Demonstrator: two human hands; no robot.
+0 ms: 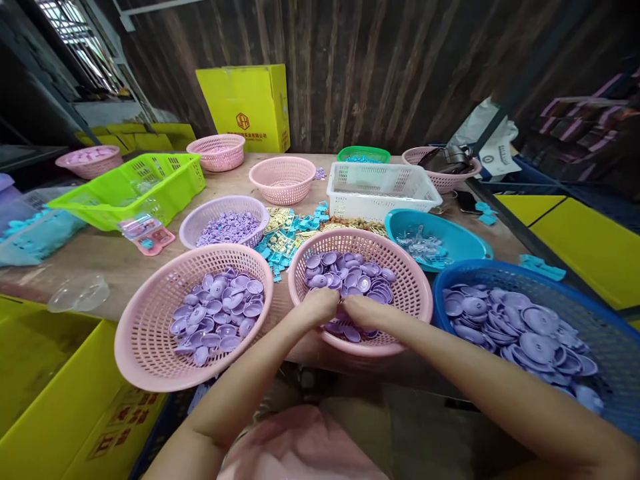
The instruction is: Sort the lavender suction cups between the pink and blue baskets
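Scanning from the left, I see a yellow bin below the edge of the tabletop and a green crate set well back on it, beyond easy reach. Closer in, the left pink basket hangs partly over the near edge, which I judge brings its load of purple caps close to the body. Behind it a lilac basket holds smaller purple pieces, kept apart from the caps by size. Loose blue and cream parts lie scattered on the bare wood between the baskets. Next comes the middle pink basket, dead ahead of me, where both arms converge. The left hand sits knuckles up at its near rim with the fingers curled closed. The right hand touches it, likewise curled down into the purple discs heaped in that basket. What the fingertips pinch is hidden beneath them, so I cannot tell which piece, if any, each one grips. The hands meet low and close, I judge, because small parts call for fingertip work from both sides. Farther right a white crate stands at the back. A teal bowl holds clear parts, and a blue basket at the far right carries larger purple discs.
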